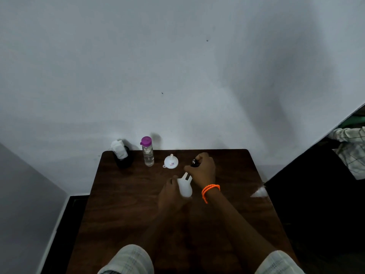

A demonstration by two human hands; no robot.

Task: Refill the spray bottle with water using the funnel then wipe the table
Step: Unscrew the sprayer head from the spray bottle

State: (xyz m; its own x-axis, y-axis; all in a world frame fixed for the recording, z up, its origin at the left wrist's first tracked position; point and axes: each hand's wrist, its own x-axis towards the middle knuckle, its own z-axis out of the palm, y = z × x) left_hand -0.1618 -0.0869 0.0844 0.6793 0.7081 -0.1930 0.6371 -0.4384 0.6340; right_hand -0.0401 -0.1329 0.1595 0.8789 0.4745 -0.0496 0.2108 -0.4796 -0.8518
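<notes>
Two hands work at the middle of the dark wooden counter [122, 204]. The left hand [171, 194] is wrapped around the body of the white spray bottle [185, 187], which leans away from the person with its neck toward the far edge. The right hand [202, 170], with an orange bracelet [209, 191] on its wrist, is closed over the black spray head [194, 163] at the top of the bottle; a thin dark piece, perhaps the dip tube or trigger, shows between head and neck. Whether the head is already free of the neck cannot be told, since the fingers cover the joint.

I judge the step in hand to be the opening of the bottle, the first part of the refill. The white funnel [171, 161] sits mouth down, spout up, just beyond the hands and untouched. The clear water bottle [148, 152] with its purple cap on stands upright to the funnel's left, and a black holder with white tissue [120, 150] is at the far left corner.

Next, the spray head needs to come off and be laid aside, the bottle stood upright, and the funnel turned over and seated in the neck before any water is poured.
</notes>
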